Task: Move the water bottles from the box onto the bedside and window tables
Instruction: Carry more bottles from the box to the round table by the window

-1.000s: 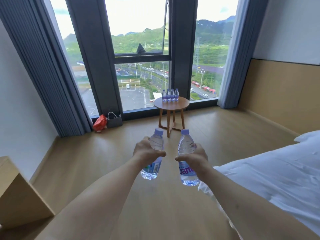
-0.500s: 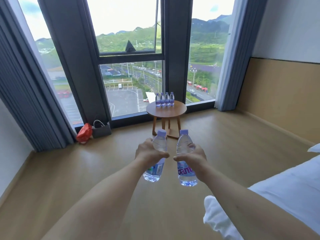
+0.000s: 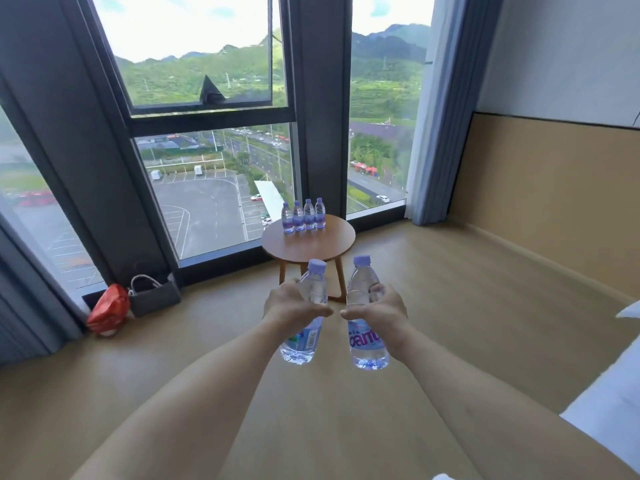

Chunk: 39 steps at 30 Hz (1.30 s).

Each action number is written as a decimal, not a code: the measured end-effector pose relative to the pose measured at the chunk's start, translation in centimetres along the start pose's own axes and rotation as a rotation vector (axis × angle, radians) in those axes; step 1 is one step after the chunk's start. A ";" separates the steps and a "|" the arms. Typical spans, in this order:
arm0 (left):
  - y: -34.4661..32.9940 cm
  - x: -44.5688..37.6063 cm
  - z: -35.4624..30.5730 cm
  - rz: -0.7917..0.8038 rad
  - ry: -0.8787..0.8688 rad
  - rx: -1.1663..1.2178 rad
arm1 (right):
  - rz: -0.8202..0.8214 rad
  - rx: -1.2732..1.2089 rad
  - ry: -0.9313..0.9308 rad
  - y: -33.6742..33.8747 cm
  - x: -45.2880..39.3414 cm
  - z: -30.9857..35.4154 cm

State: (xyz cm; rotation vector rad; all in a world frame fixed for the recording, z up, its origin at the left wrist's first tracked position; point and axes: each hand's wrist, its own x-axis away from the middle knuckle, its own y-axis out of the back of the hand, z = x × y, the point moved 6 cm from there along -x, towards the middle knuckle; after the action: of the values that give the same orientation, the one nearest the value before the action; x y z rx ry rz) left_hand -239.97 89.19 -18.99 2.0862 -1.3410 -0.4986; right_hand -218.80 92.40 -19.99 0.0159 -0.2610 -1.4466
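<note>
My left hand [image 3: 291, 308] grips a clear water bottle [image 3: 304, 342] with a pale purple cap, tilted slightly right. My right hand [image 3: 379, 311] holds a second, upright water bottle [image 3: 367, 348] with a purple label. Both are held out in front of me, side by side above the floor. Ahead stands the round wooden window table [image 3: 311, 245], with a row of several small water bottles [image 3: 304, 216] along its far edge by the glass. The box is out of view.
Floor-to-ceiling windows [image 3: 207, 188] fill the far wall, with grey curtains [image 3: 440, 133] at the sides. A red bag [image 3: 109, 311] and a grey bag [image 3: 154, 296] sit on the floor at the left. A white bed [image 3: 609, 403] lies at the right. Wooden floor [image 3: 467, 323] spreads between.
I have come closer to the window table, which now looks larger and nearer. Both hands still carry their bottles out in front. The wooden box-like furniture at the left has left view.
</note>
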 end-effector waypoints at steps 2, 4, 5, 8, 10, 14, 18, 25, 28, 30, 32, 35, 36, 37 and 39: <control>-0.5 -3.7 0.3 0.001 0.004 -0.002 | 0.009 0.003 0.000 -1.1 -3.7 0.3; -1.1 -7.7 0.6 -0.007 -0.002 -0.009 | 0.022 0.014 -0.001 -2.2 -7.8 0.6; -1.3 -9.8 0.6 -0.013 -0.010 -0.013 | 0.026 0.012 0.000 -2.8 -10.0 0.7; -1.7 -16.5 0.7 -0.021 -0.008 -0.014 | 0.042 -0.006 0.002 -4.5 -17.0 1.5; -1.7 -21.2 0.5 -0.022 -0.001 -0.007 | 0.063 -0.014 0.004 -5.7 -21.9 2.2; -0.9 -29.8 -0.7 -0.039 0.018 -0.001 | 0.110 0.003 -0.012 -8.0 -31.0 4.5; -0.2 -37.2 -0.9 -0.070 0.062 0.031 | 0.168 0.027 -0.025 -10.6 -39.3 6.6; -1.3 -48.9 1.1 -0.048 0.094 0.030 | 0.213 0.048 -0.091 -15.2 -50.8 6.8; -2.0 -54.3 2.0 -0.015 0.029 0.100 | 0.202 0.059 -0.093 -17.5 -56.0 6.6; -2.5 -58.5 3.0 -0.006 0.006 0.136 | 0.176 0.052 -0.091 -19.1 -59.7 6.5; -3.3 -62.6 4.6 0.031 0.022 0.143 | 0.162 0.075 -0.093 -20.9 -63.3 6.2; -4.2 -68.8 6.6 0.093 0.059 0.164 | 0.143 0.073 -0.136 -23.4 -68.7 5.7; -4.4 -70.8 7.1 0.108 0.067 0.169 | 0.133 0.071 -0.157 -24.1 -70.3 5.7; -4.5 -72.8 7.7 0.125 0.080 0.169 | 0.124 0.075 -0.171 -24.9 -71.8 5.8; -4.8 -76.5 8.7 0.156 0.118 0.158 | 0.114 0.085 -0.181 -26.3 -74.7 5.9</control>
State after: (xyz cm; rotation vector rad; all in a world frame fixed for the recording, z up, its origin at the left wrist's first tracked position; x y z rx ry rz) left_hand -273.88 157.66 -29.40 2.0779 -1.5001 -0.2066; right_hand -253.12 163.16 -31.13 -0.0602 -0.4641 -1.3243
